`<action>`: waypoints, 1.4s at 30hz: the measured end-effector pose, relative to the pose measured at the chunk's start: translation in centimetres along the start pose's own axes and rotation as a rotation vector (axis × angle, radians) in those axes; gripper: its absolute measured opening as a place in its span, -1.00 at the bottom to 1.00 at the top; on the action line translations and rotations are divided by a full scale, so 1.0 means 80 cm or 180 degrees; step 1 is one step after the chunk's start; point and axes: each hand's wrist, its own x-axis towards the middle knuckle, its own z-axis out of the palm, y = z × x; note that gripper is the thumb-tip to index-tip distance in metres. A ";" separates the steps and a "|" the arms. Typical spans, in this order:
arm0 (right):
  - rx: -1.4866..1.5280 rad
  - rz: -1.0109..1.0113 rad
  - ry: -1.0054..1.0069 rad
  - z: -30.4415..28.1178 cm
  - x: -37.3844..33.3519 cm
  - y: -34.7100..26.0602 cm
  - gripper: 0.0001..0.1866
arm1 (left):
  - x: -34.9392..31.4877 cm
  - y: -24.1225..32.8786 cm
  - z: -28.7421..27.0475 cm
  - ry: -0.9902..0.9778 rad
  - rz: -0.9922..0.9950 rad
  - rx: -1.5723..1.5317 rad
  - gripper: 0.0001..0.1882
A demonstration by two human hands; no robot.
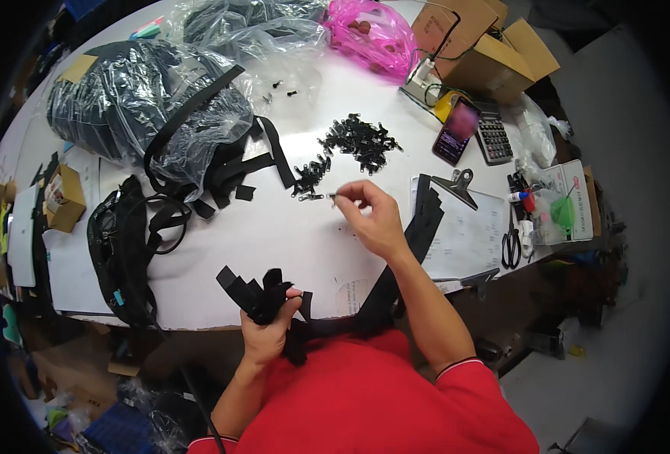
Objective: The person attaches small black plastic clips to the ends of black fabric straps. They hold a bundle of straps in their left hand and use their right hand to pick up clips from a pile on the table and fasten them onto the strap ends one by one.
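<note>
My left hand [265,337] is closed around a bundle of black zipper tapes [253,295] near the table's front edge. Farther out, my right hand [377,223] pinches a tiny dark piece, seemingly a zipper slider [333,198], between thumb and forefinger. Just beyond those fingertips lies a small group of black zipper sliders [310,178]. A larger heap of sliders [361,144] is spread behind it. Long black strips [420,231] run beneath my right forearm, from beside the clipboard down to my lap.
Plastic-wrapped black bundles [130,106] and loose black straps [274,155] fill the left. A pink bag [373,38] and cardboard boxes [494,64] stand at the back. Rightward lie a phone [456,132], calculator [494,136], clipboard [464,227] and scissors [511,246].
</note>
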 end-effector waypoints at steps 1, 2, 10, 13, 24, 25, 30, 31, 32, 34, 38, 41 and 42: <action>0.0133 0.0026 -0.0142 -0.009 -0.015 -0.004 -0.81 | 0.001 0.001 0.000 -0.0070 -0.0051 0.0064 -0.88; 0.0267 0.0050 -0.0270 -0.017 -0.031 -0.008 -0.80 | 0.004 0.002 0.007 -0.0065 -0.0133 -0.0089 -0.90; 0.1806 0.1284 -0.0929 -0.029 -0.130 -0.039 -0.80 | 0.005 0.005 0.027 -0.0376 -0.0459 -0.0003 -0.89; 0.1549 0.1109 -0.0906 -0.026 -0.144 -0.049 -0.78 | -0.001 0.006 0.029 -0.0399 -0.0392 0.0009 -0.88; 0.0179 -0.0185 -0.0728 -0.021 -0.145 -0.058 -0.82 | -0.005 0.004 0.035 -0.0587 0.0063 -0.0041 -0.86; 0.0162 -0.0217 -0.0740 -0.022 -0.144 -0.059 -0.81 | -0.005 0.004 0.035 -0.0604 0.0075 -0.0044 -0.85; -0.0344 -0.0553 -0.0721 -0.026 -0.143 -0.060 -0.80 | -0.008 -0.001 0.037 -0.0477 0.0112 0.0052 -0.84; -0.0546 -0.0699 -0.0703 -0.027 -0.143 -0.060 -0.79 | -0.008 0.000 0.038 -0.0468 0.0173 0.0061 -0.84; -0.0767 -0.0953 -0.0718 -0.028 -0.141 -0.061 -0.78 | -0.009 0.001 0.038 -0.0457 0.0231 0.0073 -0.85; -0.1209 -0.1463 -0.0746 -0.031 -0.133 -0.066 -0.76 | -0.009 0.006 0.039 -0.0493 0.0234 0.0152 -0.86; -0.1081 -0.1477 -0.0726 -0.028 -0.136 -0.056 -0.75 | -0.006 0.014 0.036 -0.0711 0.0146 0.0423 -0.84; -0.0992 -0.1432 -0.0792 -0.029 -0.136 -0.053 -0.76 | -0.004 0.006 0.030 -0.0850 -0.0030 0.0442 -0.79; -0.0934 -0.1419 -0.0782 -0.029 -0.137 -0.052 -0.76 | -0.005 0.005 0.030 -0.0747 0.0087 0.0366 -0.77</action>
